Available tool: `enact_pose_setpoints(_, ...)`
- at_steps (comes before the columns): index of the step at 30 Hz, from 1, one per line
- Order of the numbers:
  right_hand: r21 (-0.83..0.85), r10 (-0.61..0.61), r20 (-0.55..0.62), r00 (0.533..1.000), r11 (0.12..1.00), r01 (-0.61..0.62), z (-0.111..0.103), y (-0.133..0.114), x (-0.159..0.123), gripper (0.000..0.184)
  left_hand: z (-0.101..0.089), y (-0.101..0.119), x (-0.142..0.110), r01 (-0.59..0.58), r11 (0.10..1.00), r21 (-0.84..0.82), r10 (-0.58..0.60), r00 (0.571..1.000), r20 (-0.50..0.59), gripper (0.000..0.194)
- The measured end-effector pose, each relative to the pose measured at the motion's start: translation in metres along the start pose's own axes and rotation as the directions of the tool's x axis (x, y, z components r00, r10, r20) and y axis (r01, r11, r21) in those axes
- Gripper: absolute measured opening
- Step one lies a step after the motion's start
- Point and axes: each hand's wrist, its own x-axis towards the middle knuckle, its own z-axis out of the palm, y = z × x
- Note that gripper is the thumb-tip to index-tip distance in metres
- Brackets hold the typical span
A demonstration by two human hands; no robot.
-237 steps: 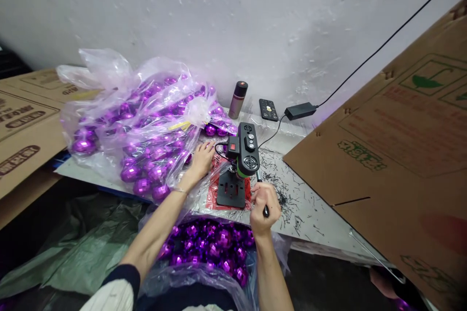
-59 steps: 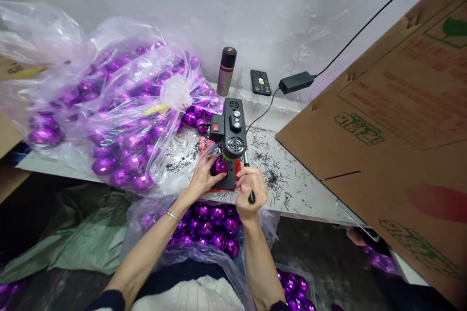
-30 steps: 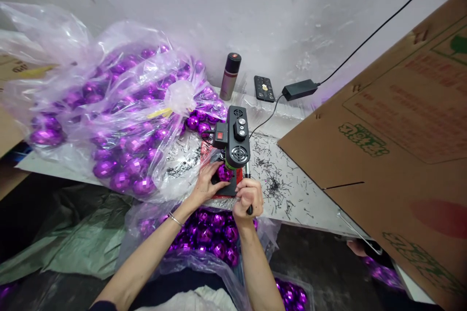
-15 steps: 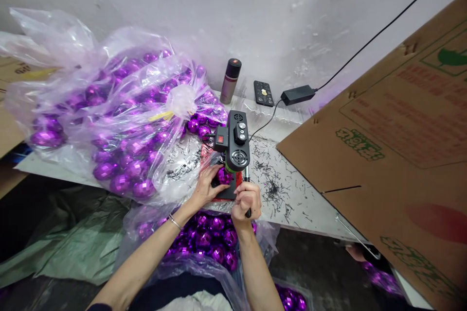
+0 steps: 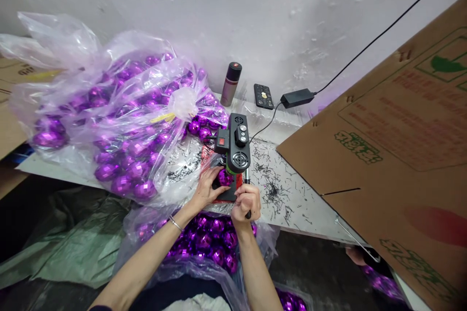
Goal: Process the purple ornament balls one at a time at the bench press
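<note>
My left hand [image 5: 208,187] is closed around the near left side of a shiny purple faceted ball [image 5: 225,177], thumb and fingers on it. The ball sits under the head of a small black bench machine [image 5: 239,143] with a red switch, over its dark base plate [image 5: 228,195]. Wrapped round the black grip of the machine's lever [image 5: 248,214] is my right hand [image 5: 246,203], just right of the base. Part of the ball is hidden by the machine head and my fingers.
Clear bags of purple balls [image 5: 134,150] lie at left, and another open bag [image 5: 204,240] is at my lap. Small black bits [image 5: 273,189] litter the white table. Behind stand a spray can [image 5: 231,85], a phone [image 5: 263,96] and a power adapter [image 5: 297,98]. A cardboard box [image 5: 386,155] fills the right.
The view has shifted very slightly. Both hands, the ball and the lever stay in practically the same place.
</note>
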Motion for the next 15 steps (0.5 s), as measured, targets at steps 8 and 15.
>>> enact_pose_setpoints(8,-0.018,-0.048,0.019,0.999,0.999,0.048,0.002,0.015,-0.015,0.028,0.002,0.002,0.0,0.009,1.0,-0.007,-0.009,1.0,-0.01,0.058)
enact_pose_setpoints(15,-0.009,0.008,0.018,1.0,1.0,-0.008,0.0,-0.003,0.002,0.031,0.002,0.003,-0.001,-0.008,1.0,-0.019,0.007,1.0,-0.019,0.06)
